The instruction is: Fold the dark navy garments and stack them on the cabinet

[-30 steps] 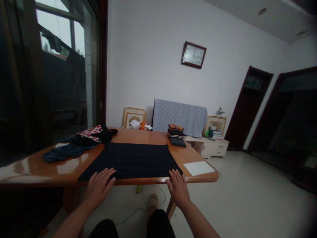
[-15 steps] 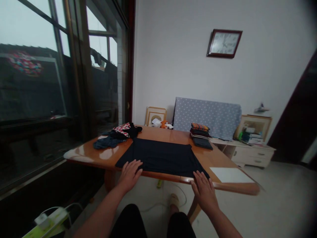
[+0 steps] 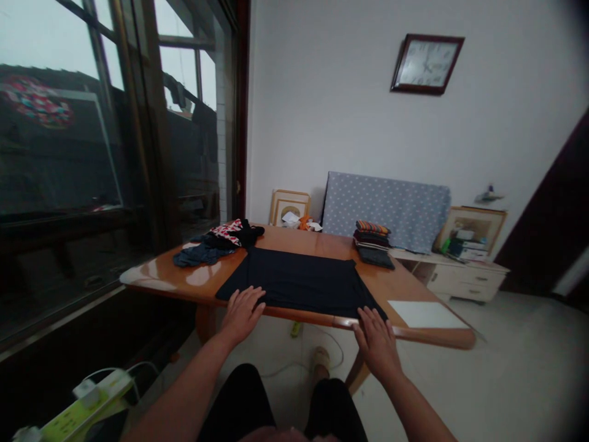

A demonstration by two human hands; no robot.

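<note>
At twelve o'clock a dark cloth lies spread on the wooden table, the left hand at its seven o'clock and the right hand at its four, fingers uncurled along its near edge, a folded stack at two, rumpled clothes at ten.

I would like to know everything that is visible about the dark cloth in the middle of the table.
The dark cloth is navy, almost black, and looks like thin, matte fabric. It lies spread on the glossy brown table, faintly wrinkled, widening toward both near corners. The left hand and right hand appear to rest at its near edge, toward opposite ends.
</note>
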